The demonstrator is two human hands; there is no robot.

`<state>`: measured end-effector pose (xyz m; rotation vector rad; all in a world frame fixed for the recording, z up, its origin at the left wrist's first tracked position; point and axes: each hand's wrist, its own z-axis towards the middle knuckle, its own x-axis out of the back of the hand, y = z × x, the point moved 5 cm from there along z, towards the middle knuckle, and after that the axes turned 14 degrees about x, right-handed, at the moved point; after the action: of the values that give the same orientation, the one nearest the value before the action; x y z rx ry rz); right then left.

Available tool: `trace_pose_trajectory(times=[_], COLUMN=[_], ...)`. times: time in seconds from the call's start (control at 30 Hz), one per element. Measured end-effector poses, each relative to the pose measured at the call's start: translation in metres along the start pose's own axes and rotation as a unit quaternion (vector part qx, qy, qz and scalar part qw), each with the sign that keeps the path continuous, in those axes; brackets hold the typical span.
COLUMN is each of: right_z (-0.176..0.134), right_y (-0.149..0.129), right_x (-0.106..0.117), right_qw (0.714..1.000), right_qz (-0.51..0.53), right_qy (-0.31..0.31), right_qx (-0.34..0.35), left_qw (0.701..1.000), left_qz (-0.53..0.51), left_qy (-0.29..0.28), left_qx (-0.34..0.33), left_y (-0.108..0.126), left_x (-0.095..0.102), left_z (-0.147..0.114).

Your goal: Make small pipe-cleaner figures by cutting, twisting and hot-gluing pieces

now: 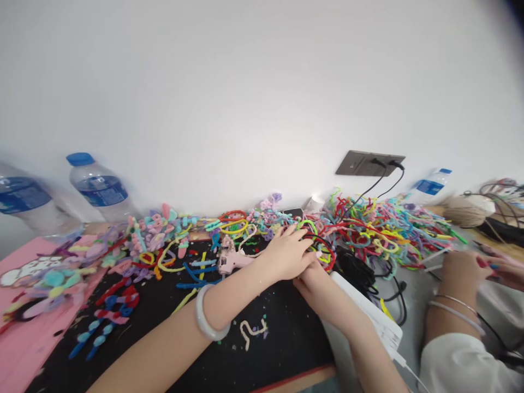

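The mat (290, 338) left room before its red edge (295, 377), the left hand (289, 253) overlapping the right hand (313, 286), grips impossible to tell.

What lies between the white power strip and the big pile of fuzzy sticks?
A bundle of black cable lies between the white power strip and the pile of fuzzy sticks, in the head view.

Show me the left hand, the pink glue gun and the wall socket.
Left hand (289, 253), head view: back of the hand.
Pink glue gun (234, 261), head view: its body.
Wall socket (363, 164), head view: its faceplate.
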<state>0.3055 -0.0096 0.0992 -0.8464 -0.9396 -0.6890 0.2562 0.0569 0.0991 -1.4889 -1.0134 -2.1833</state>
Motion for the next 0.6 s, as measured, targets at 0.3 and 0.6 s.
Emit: trace_pose_trajectory(times=[0.3,0.6], right_z=[-0.032,-0.004], right_y=[0.132,0.189], right_x=[0.072,0.045], right_qw=[0.929,0.901], right_qz=[-0.159,-0.164], right_qy=[0.020,-0.013], right_qx=[-0.334,-0.401], left_qw=[0.998,0.997], left_qz=[0.026,0.020], left_qy=[-0.007,-0.008], left_qx=[0.054,0.077], left_y=[-0.013,-0.006], left_x=[-0.016,-0.017], left_z=[-0.013,-0.013])
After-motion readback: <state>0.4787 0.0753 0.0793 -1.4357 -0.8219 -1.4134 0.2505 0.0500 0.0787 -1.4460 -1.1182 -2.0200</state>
